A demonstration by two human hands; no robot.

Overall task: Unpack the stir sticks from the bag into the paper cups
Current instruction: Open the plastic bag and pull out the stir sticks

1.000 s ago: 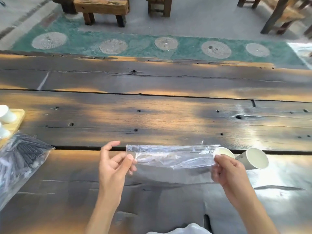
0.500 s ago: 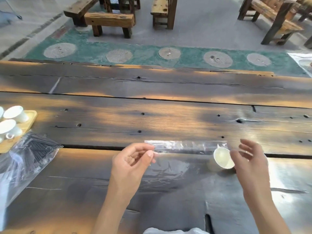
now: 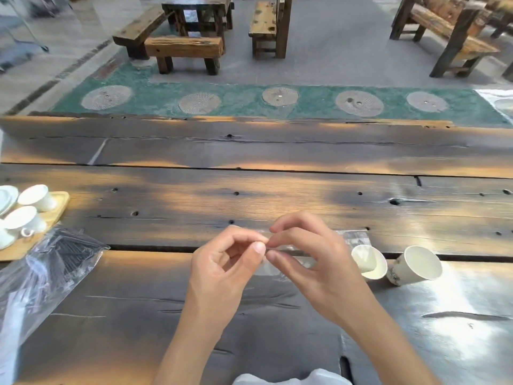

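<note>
Mid-frame, just below centre: left hand (image 3: 224, 269) and right hand (image 3: 311, 262) brought fingertip to fingertip, both pinching the edge of a thin clear sleeve (image 3: 352, 238) lying flat on the wooden table (image 3: 249, 190). Seemingly a small empty wrapper being worked at its mouth or folded, not the main supply; cannot tell which. Stir sticks (image 3: 69, 245) not yet touched: a dark bundle inside the big clear bag (image 3: 41, 276) at the left edge of the frame, well apart from both hands. Two paper cups (image 3: 422, 265) lying tipped on their sides at right of centre, just beside the right hand, both looking empty. Upper left of the bag, white teacups (image 3: 36, 197) on a wooden tray (image 3: 59, 207). Likely next: setting the sleeve aside, standing the cups upright, then reaching left to open the bag.
</note>
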